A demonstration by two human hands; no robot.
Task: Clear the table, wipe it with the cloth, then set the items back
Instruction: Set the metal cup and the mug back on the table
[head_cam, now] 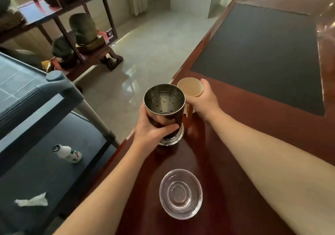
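Left hand [154, 129]: fingers wrapping the shiny perforated steel canister [164, 108], beyond the clear glass saucer [181, 194].
Right hand [204, 99]: fingers gripping the tan paper cup [190, 87] right of the canister.

A single wide-angle view from a camera worn on the person's head, looking forward and steeply down. Both bare forearms reach in from the bottom edge toward the middle, so the camera sits close above them. The left hand [154, 128] and right hand [204, 98] lie near the centre of the frame. The reddish wooden counter [253, 126] runs from the lower middle away to the upper right. The tiled floor [154, 44] fills the upper middle, and a dark shelf [59, 12] stands at the upper left. Straight edges bend toward the borders.
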